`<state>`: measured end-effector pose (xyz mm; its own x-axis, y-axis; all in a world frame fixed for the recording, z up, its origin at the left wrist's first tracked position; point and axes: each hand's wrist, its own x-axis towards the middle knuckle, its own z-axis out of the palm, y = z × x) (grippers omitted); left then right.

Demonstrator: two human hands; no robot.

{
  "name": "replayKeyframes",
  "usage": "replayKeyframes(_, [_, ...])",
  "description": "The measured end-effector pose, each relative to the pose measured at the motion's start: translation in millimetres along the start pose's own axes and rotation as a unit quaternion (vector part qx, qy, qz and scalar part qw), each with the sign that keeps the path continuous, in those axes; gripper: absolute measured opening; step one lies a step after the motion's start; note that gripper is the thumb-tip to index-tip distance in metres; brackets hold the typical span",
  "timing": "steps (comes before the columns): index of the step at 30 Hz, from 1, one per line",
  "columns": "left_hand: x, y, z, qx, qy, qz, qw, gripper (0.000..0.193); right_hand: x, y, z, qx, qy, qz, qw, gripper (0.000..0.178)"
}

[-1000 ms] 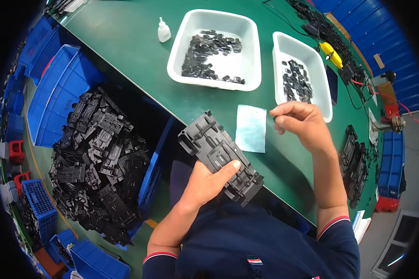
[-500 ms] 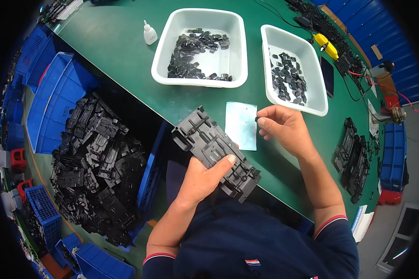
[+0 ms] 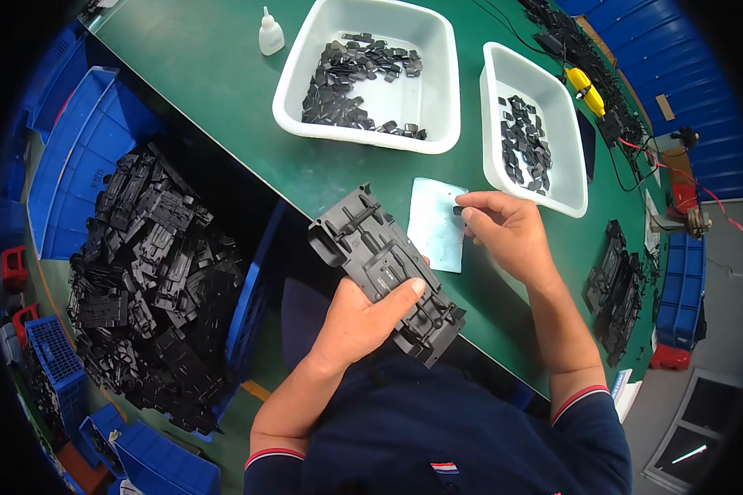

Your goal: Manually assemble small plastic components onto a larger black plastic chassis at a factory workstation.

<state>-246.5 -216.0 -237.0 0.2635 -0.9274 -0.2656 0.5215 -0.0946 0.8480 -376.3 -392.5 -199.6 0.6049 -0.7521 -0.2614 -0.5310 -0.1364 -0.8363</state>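
Observation:
My left hand [image 3: 370,318] is closed around a long black plastic toy-car chassis [image 3: 381,262], thumb across its moulded face. The chassis is tilted over the table's front edge. Between thumb and fingertips, my right hand [image 3: 508,234] pinches a small black plastic piece [image 3: 459,211], mostly hidden by the fingers. That hand hovers over the right edge of a pale blue-white sheet [image 3: 437,235] lying on the green table. Beyond stand two white tubs, a larger left tub [image 3: 444,91] and a narrower right tub [image 3: 491,124], both holding many small black pieces.
A white dropper bottle [image 3: 271,35] stands left of the tubs. Down at the left, a blue crate [image 3: 70,177] is heaped with black chassis parts [image 3: 153,289]. More black chassis [image 3: 615,289] lie on the table's right side, near cables and a yellow tool [image 3: 586,89].
My view has shifted slightly, so the tubs and crate sit differently in it. Both hands keep their grips, and the small piece remains in my right fingertips above the sheet.

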Motion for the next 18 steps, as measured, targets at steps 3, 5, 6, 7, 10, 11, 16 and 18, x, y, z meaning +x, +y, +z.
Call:
replayKeyframes(3, [-0.1,-0.1,-1.1,0.000,0.000,-0.004,1.000,0.030,0.8,-0.9,-0.4,0.060,-0.013,0.010,0.998,0.024])
replayKeyframes(5, [0.1,-0.7,-0.7,-0.009,0.001,0.000,1.000,0.030,1.4,0.6,-2.3,0.114,-0.020,0.030,0.993,0.024])
replayKeyframes(6, [0.1,-0.6,-0.4,-0.010,0.001,0.001,1.000,0.030,1.3,1.6,-3.7,0.141,-0.023,0.040,0.989,0.024])
replayKeyframes(7, [0.0,0.0,-0.6,-0.010,0.002,0.001,1.000,0.029,0.9,2.3,-5.3,0.160,-0.028,0.046,0.986,0.023])
replayKeyframes(10, [1.0,-0.4,-1.4,-0.010,0.001,-0.006,1.000,0.029,-1.2,4.6,-9.5,0.206,-0.037,0.064,0.976,0.022])
replayKeyframes(11, [1.1,-0.8,-1.8,-0.010,0.001,-0.010,1.000,0.029,-1.5,5.2,-9.6,0.211,-0.037,0.069,0.974,0.022])
replayKeyframes(16, [1.1,-0.3,-1.6,-0.015,0.003,-0.014,1.000,0.028,-5.1,10.3,-6.5,0.162,0.002,0.034,0.986,0.018])
replayKeyframes(18, [0.9,-0.7,-1.8,-0.013,0.003,-0.013,1.000,0.028,-7.6,13.0,-1.7,0.105,0.042,-0.011,0.994,0.016])
